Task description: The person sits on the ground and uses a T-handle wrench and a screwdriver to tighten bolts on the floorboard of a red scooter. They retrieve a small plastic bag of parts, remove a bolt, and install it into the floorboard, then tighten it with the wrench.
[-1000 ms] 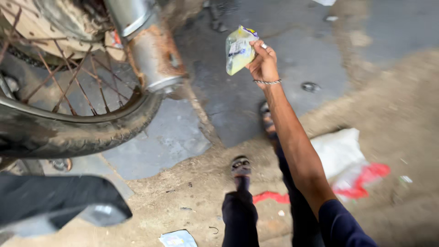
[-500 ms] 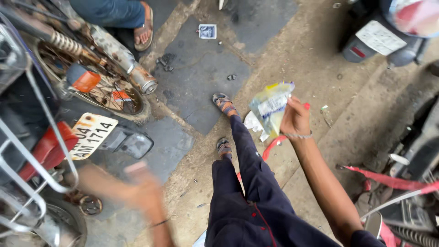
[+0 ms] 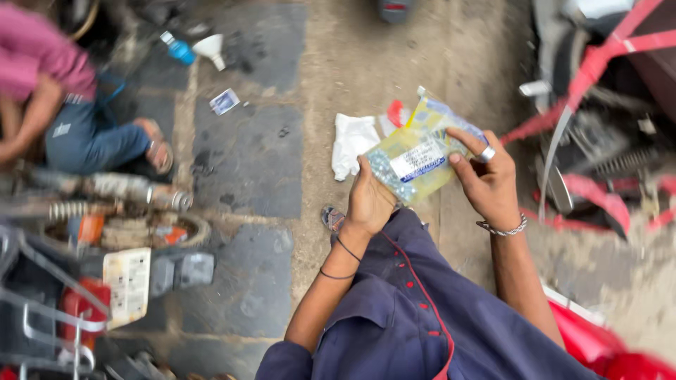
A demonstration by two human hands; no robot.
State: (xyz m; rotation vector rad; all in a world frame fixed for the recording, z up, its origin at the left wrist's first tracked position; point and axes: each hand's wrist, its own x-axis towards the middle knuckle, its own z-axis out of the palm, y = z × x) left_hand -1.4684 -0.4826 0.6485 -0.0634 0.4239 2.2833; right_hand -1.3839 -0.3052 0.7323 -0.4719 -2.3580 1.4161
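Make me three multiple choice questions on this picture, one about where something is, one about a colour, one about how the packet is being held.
1. Where does the white funnel lie?
A. upper left, on the ground
B. lower right
C. in a hand

2. What colour is the plastic packet?
A. black
B. yellowish
C. purple

3. How is the packet held?
A. by both hands
B. by one hand only
C. lying loose on the ground

Answers:
1 A, it lies beside a blue bottle.
2 B, yellowish with a white label.
3 A, the left hand and right hand both grip it.
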